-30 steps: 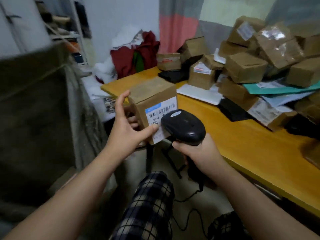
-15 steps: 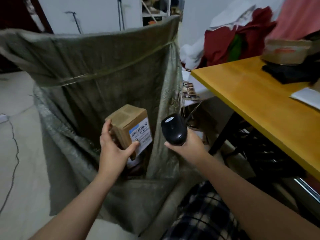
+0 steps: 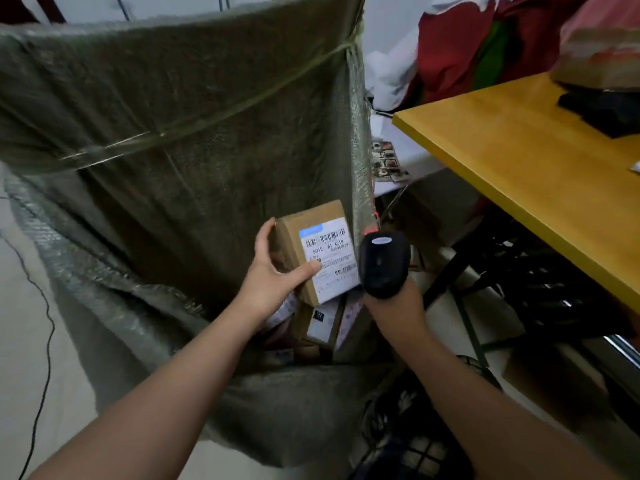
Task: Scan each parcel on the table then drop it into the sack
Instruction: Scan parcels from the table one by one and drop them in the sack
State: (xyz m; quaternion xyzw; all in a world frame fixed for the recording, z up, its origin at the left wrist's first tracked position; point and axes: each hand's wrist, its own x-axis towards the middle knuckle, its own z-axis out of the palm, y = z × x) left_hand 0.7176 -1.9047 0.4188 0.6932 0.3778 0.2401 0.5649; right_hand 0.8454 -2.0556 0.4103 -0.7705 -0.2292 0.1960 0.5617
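While the sack gapes open beside the yellow bench, the left hand has its grip curled round a small brown parcel, label facing the camera, right over the sack's mouth above other packages already inside. Right hand has its grip wrapped round the black scanner, just beside the parcel.

A brown cardboard parcel, white barcode label up, is held tilted over the open green woven sack. Other parcels lie inside
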